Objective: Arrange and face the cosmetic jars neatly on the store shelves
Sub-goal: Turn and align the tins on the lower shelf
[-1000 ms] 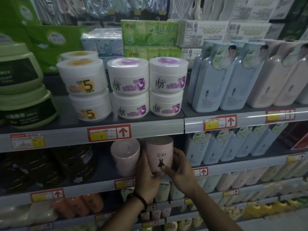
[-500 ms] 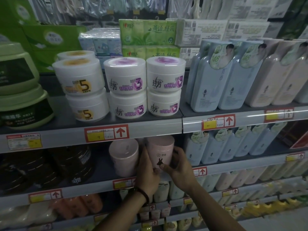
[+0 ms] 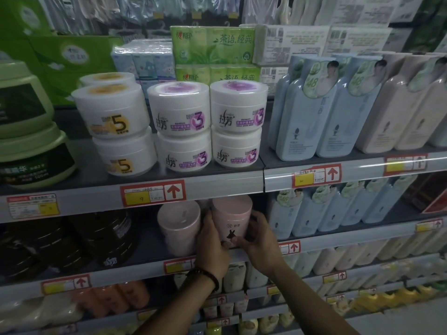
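A pink jar with a dark rabbit mark stands on the second shelf, its label facing me. My left hand wraps its left side and my right hand wraps its right side, thumbs meeting at the jar's base. A second pink jar stands just to the left, touching my left hand. On the shelf above, white jars marked 3 and white jars marked 5 sit in stacks of two, labels forward.
Green tubs stand at the upper left, dark jars left of the pink ones. Pale blue and pink bottles fill the right side of both shelves. Lower shelves hold small bottles. Tissue packs sit behind the white jars.
Both hands have slid further around the pink rabbit jar, closing in on its sides. The jar stays at the same spot on the shelf.
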{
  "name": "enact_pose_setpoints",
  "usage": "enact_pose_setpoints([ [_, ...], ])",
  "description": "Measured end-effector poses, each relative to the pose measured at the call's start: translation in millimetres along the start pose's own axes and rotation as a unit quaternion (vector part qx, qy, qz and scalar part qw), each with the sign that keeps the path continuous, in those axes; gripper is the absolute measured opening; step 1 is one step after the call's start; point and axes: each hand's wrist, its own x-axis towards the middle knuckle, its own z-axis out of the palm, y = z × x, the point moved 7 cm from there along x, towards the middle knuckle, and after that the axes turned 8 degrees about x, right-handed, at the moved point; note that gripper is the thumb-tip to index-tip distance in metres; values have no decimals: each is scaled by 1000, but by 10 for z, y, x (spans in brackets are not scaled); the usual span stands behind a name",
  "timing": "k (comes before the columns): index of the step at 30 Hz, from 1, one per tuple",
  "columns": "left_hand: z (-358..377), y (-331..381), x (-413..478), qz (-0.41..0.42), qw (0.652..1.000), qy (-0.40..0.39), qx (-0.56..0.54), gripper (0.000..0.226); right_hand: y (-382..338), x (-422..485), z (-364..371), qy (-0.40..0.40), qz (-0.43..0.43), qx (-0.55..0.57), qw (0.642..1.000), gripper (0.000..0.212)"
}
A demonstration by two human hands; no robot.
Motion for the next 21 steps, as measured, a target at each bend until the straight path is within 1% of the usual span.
enact_pose_setpoints([
  [3,6,-20,4,-1,1000,4,5,109,2,-6,0,2,-5,-11,1000,80],
  [10,21,-52,-37,-13,1000,9,11,101,-11,-20,45,-5,-14,-30,999,90],
  [14,28,-21,-71,-11,1000,7,4,98,-29,-36,40,-2,-18,-44,999,89],
  [18,2,28,-93,1,1000,14,-3,105,-75,-49,50,-8,-26,-53,998,84],
  [21,-11,61,-150,16,1000,4,0,110,-103,-52,52,-14,-29,-56,998,81],
])
